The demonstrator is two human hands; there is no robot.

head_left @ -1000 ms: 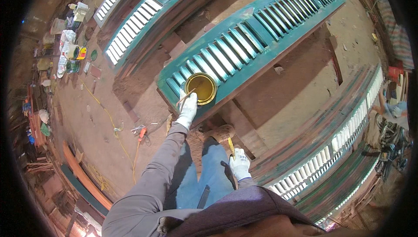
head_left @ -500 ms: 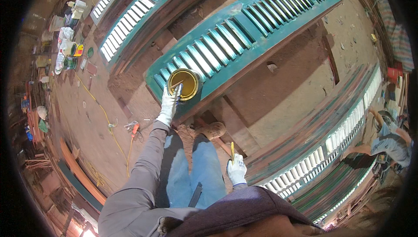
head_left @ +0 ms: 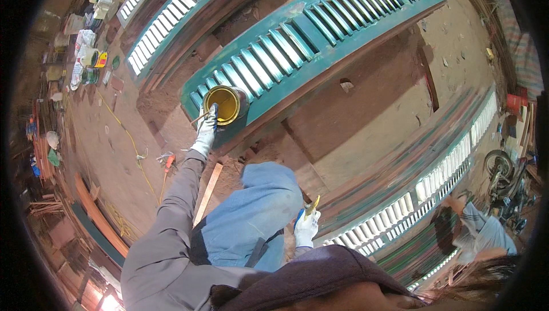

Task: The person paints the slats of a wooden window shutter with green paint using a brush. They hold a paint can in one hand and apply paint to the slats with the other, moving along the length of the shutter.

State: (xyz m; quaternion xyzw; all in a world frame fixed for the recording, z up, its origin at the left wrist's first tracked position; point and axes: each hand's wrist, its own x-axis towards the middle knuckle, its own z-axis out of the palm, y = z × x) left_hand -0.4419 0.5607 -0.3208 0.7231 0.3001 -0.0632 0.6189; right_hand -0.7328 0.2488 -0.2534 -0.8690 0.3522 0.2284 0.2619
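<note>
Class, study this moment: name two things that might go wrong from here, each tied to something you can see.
1. The open paint can sits on the slatted green shutter near its end; the left hand at its rim might tip it.
2. The right hand holds a yellow-handled tool close to the knee; it may smear.

dusty reddish dirt floor point(head_left: 366, 116), more teal louvered shutters point(head_left: 171, 31) lying around on reddish wood frames, junk and bags piled along the left edge point(head_left: 80, 54), yellow cord point(head_left: 134, 151) snaking across the ground, motorbike point(head_left: 503, 168) parked far right
</note>
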